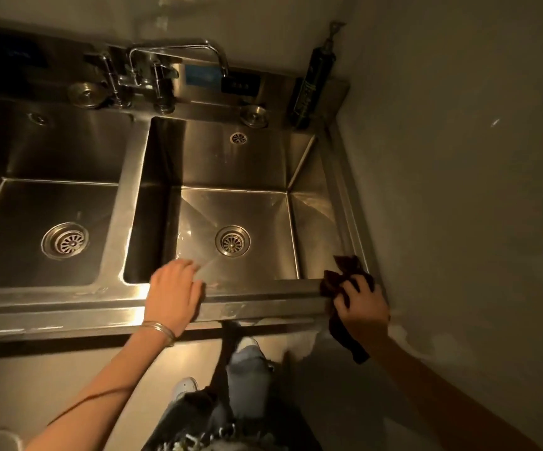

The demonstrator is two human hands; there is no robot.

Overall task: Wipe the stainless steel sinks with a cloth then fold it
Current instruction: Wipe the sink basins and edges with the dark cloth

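Two stainless steel sinks sit side by side: the left sink (pixel 19 151) and the right sink (pixel 263 170), each with a round drain. My right hand (pixel 362 307) grips a dark brown cloth (pixel 335 281) and holds it on the front right corner of the right sink's rim, with part of the cloth hanging below the edge. My left hand (pixel 175 294) rests flat on the front rim of the right sink, its fingers reaching over the basin edge.
A faucet (pixel 179 60) stands behind the divider between the sinks. A dark pump bottle (pixel 309 86) stands at the back right corner. A wall (pixel 458 157) runs close along the right side. My legs and shoes (pixel 247 369) are below the counter edge.
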